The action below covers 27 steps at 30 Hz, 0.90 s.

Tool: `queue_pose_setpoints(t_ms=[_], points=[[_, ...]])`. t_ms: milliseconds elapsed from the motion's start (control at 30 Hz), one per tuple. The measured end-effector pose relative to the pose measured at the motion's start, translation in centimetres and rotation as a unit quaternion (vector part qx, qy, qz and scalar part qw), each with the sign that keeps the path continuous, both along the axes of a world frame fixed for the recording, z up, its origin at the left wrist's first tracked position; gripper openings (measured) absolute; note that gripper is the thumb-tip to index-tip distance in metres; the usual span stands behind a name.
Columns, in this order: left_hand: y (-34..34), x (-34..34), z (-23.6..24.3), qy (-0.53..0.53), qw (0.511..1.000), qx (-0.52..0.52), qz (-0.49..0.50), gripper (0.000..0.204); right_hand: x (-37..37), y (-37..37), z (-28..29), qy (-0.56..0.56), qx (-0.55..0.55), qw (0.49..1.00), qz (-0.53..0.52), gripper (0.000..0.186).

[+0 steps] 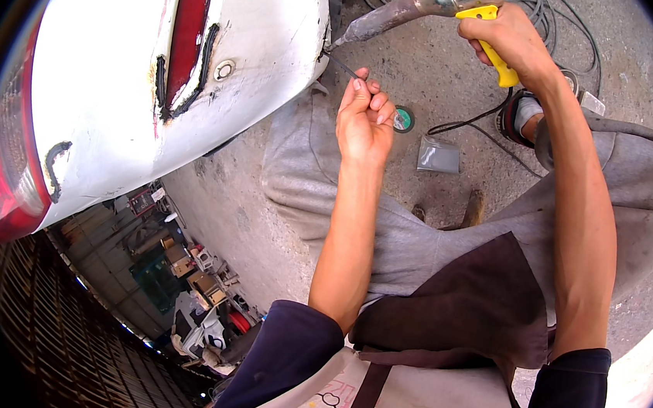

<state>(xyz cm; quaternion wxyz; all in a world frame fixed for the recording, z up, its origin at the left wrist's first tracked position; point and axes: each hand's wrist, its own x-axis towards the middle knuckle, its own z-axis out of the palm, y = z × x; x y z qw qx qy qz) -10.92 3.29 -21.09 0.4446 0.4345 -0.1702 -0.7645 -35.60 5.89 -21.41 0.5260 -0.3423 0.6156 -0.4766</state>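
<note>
My right hand (514, 43) is wrapped round the yellow handle of a hot-air gun (393, 17) with a metal barrel. Its long, dirty nozzle slants down to the left, with the tip close to the edge of a white car bumper (278, 52). Between the fingertips of my left hand (366, 122) is a thin dark rod (343, 65). The rod's far end reaches the same bumper edge, by the nozzle tip. Rough black beads (194, 87) of material run along a red strip on the bumper, and another black bead (51, 168) lies near the red tail light (14, 177).
On the concrete floor lie a green roll of tape (403, 119) and a small grey flat box (439, 155). Cables (545, 17) coil behind the gun, one running past my shoe (519, 116). Boxes and clutter (203, 286) stand at the lower left, beside a metal grille (61, 313).
</note>
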Motion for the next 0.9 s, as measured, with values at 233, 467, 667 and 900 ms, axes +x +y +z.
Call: queue_pose_setpoints(t_ms=[233, 467, 667, 900], points=[[-0.23, 0.13, 0.18, -0.004, 1.0, 0.006, -0.004, 0.02, -0.03, 0.0, -0.06, 0.004, 0.002, 1.0, 0.002, 0.021], [-0.38, 0.13, 0.41, -0.003, 1.0, 0.009, -0.011, 0.02, -0.03, 0.06, 0.06, -0.001, 0.003, 1.0, -0.004, 0.021], [-0.46, -0.02, 0.49, -0.008, 1.0, 0.012, -0.008, 0.021, -0.16, 0.0, -0.28, -0.011, 0.002, 1.0, 0.0, 0.02], [-0.57, -0.02, 0.73, -0.014, 1.0, 0.015, -0.01, 0.021, -0.06, 0.09, -0.07, -0.009, -0.001, 1.0, -0.005, 0.02]])
